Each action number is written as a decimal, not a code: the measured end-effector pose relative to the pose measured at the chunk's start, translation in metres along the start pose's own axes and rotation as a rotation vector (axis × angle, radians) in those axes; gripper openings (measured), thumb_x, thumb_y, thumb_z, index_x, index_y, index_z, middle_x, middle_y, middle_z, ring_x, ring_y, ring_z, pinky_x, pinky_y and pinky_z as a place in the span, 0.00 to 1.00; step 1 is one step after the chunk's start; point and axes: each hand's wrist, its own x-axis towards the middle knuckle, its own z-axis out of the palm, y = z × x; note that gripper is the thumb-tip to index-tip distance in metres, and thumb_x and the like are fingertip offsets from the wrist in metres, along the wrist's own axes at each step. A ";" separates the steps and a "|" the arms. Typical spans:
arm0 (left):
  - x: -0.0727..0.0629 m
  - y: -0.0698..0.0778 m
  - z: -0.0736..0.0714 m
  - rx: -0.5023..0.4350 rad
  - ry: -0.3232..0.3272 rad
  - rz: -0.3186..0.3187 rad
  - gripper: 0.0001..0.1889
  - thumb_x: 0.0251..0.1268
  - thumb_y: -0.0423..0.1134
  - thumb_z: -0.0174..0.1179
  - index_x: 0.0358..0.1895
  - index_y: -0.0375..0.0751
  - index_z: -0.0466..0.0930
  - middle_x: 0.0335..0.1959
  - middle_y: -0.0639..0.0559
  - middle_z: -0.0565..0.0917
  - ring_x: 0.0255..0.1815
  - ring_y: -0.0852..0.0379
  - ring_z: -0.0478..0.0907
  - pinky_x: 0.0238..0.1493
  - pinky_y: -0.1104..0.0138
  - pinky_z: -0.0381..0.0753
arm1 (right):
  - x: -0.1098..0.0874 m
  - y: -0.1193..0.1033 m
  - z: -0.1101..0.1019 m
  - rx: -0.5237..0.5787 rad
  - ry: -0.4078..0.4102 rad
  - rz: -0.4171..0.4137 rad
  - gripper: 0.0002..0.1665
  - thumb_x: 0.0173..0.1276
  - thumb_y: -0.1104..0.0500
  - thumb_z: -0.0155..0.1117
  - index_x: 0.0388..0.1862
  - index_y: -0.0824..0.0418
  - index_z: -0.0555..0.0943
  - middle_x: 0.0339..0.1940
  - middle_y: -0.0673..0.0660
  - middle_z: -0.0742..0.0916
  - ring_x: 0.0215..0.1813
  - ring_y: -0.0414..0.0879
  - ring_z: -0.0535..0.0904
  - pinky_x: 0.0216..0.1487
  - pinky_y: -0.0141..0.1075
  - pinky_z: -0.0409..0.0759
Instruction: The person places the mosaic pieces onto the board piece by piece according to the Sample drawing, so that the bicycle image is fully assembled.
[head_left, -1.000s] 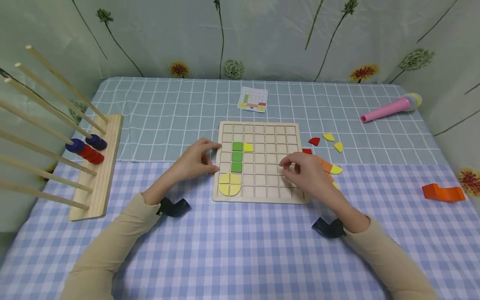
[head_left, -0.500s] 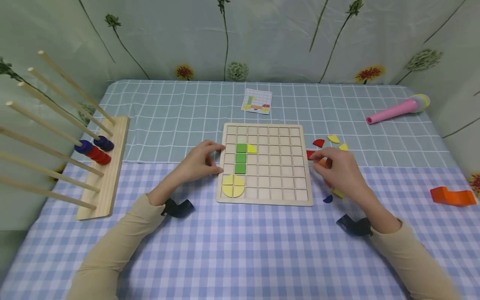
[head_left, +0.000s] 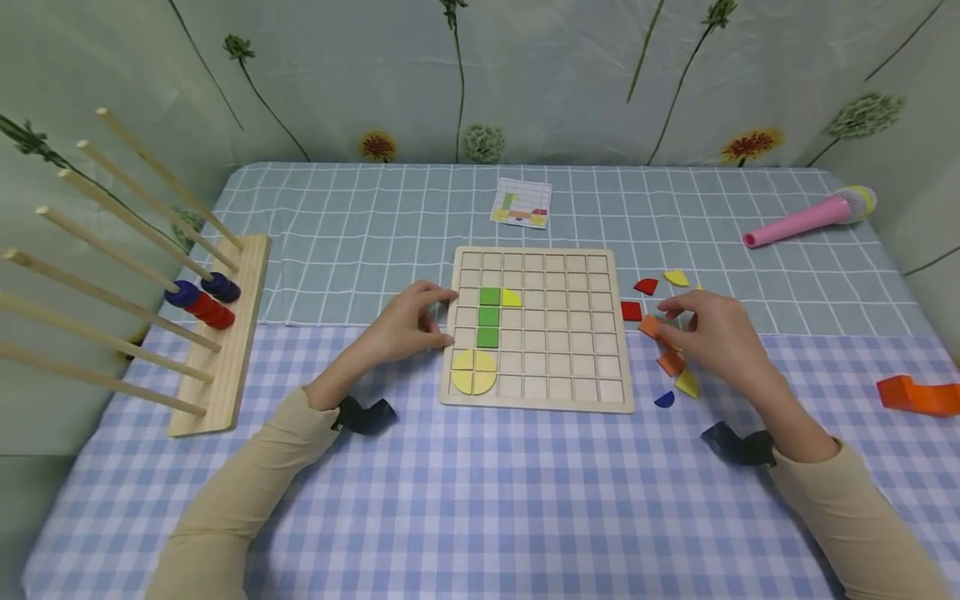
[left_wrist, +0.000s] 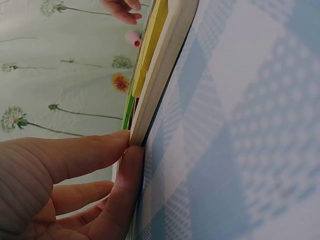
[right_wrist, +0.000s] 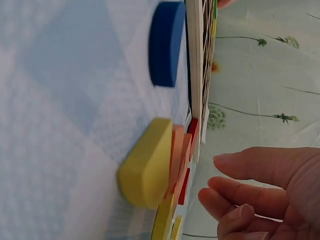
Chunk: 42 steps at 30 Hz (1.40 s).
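Note:
A square wooden grid board (head_left: 555, 363) lies mid-table with green squares (head_left: 488, 317), a yellow quarter piece (head_left: 511, 297) and a yellow circle of quarters (head_left: 474, 372) set in it. At its left edge, my left hand (head_left: 408, 323) touches the rim with thumb and finger spread apart; the left wrist view shows the fingertips against the wooden edge. My right hand (head_left: 712, 335) is over the loose pieces right of the board, thumb and forefinger apart near an orange piece (head_left: 649, 326). Nothing shows between its fingers in the right wrist view.
Around the right hand lie another orange piece (head_left: 671, 362), a red square (head_left: 631, 311), a red quarter (head_left: 646, 287), yellow pieces (head_left: 676, 277) and a blue half-round (head_left: 664, 400). A pattern card (head_left: 522, 202), pegged rack (head_left: 221, 367), pink microphone (head_left: 806, 218) and orange block (head_left: 918, 395) stand farther off.
My right hand has moved right, off the board and over the loose pieces, uncovering the red square and blue half-round. The left hand stays at the board's edge; the head view has shifted slightly.

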 end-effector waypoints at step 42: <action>0.002 -0.001 -0.001 0.018 0.006 -0.002 0.35 0.52 0.34 0.68 0.66 0.37 0.67 0.58 0.42 0.70 0.30 0.58 0.78 0.31 0.71 0.74 | 0.008 0.002 0.008 -0.053 -0.025 0.014 0.17 0.57 0.60 0.67 0.42 0.70 0.83 0.33 0.65 0.84 0.29 0.50 0.72 0.24 0.32 0.67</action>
